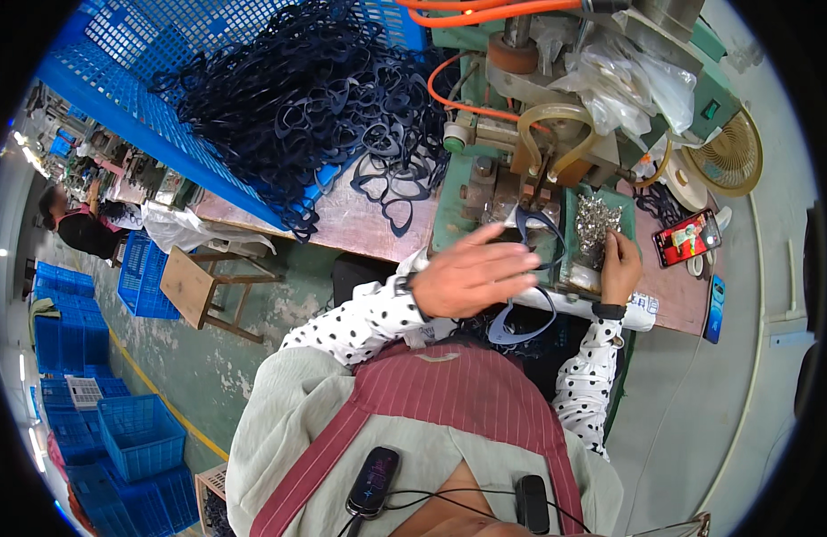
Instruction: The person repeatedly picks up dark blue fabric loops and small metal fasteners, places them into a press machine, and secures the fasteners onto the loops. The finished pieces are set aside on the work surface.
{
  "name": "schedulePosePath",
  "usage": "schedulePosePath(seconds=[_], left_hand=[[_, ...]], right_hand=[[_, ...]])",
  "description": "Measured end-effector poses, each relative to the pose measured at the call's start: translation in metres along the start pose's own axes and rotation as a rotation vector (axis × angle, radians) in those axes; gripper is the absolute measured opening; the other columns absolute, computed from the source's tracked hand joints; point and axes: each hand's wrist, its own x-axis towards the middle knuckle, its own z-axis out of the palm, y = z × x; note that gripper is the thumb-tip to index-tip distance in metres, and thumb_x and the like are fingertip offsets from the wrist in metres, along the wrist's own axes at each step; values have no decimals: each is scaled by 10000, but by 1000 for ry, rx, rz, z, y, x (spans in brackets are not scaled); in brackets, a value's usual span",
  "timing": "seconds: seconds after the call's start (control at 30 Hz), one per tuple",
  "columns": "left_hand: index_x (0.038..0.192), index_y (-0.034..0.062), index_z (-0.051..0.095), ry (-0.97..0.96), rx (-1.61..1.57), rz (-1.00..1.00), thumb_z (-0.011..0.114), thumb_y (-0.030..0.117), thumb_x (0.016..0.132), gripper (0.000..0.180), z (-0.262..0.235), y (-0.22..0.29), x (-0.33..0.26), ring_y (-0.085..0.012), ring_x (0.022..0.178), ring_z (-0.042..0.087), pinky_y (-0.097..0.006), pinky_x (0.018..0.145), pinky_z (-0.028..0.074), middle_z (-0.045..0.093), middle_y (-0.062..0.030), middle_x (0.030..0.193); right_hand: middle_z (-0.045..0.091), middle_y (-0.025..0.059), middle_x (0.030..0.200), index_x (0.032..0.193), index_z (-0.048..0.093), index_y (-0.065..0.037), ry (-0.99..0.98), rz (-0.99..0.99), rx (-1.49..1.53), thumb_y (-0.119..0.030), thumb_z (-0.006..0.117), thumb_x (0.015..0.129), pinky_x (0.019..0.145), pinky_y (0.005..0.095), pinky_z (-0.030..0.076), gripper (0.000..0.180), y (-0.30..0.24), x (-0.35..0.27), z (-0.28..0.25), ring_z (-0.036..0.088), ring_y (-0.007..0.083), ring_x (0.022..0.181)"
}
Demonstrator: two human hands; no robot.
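Observation:
My left hand (474,277) is stretched out flat in front of the machine, its fingers extended and seemingly holding nothing. Just beyond its fingertips, a dark blue looped strap piece (546,234) stands at the machine's metal jaws (537,190). Below the hand, another blue looped strap piece (521,333) hangs over my lap. My right hand (621,268) is at the right edge of a green tray (566,264) with small shiny metal parts (596,224). Its thumb and fingertips are pinched together; anything between them is too small to make out.
A large blue crate (243,192) heaped with dark blue strap pieces (315,98) stands at the left. The green press machine (472,192) has orange hoses. Rightward lie a phone (686,240), a blue phone-like device (715,309) and a fan (727,152). A wooden stool (194,286) stands left.

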Motion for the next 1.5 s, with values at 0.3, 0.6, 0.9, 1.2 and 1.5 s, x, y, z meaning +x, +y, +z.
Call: schedulePosePath(seconds=[0.3,0.6,0.9,1.2,1.5], left_hand=[[1157,163,643,-379,513,-655,660,420,818,425,-66,-109,-170,-336,1305,432,-621,1030,281,526,-121,1321],[1198,137,620,-340,614,-596,706,434,779,521,-47,-48,-189,-263,953,538,-556,906,352,518,-62,948],[1278,62,565,-384,465,-704,711,282,794,552,-52,-52,-188,-318,758,556,-404,712,422,577,-107,853],[1034,63,605,-134,373,-812,614,-25,793,256,-66,-50,-153,-367,861,597,-422,733,494,554,-165,1051],[1008,9,599,311,290,-753,630,47,870,146,-48,-34,-53,-325,833,577,-376,763,448,616,-135,880]], right_hand=[[700,116,861,981,699,-64,81,61,-18,-151,658,888,696,345,507,134,-7,-8,2,655,241,751],[682,121,818,1002,621,-74,164,-115,-173,-148,628,906,645,381,515,122,-9,-9,6,671,277,716],[693,111,824,1004,605,-44,-59,150,203,-63,593,911,563,324,512,96,-47,-3,7,700,188,682],[681,12,854,966,706,23,-277,104,566,-2,680,810,678,235,445,160,-144,2,-16,571,79,752],[705,66,812,1080,559,-18,-318,151,557,-65,755,732,567,234,425,402,-172,4,4,561,71,637]])
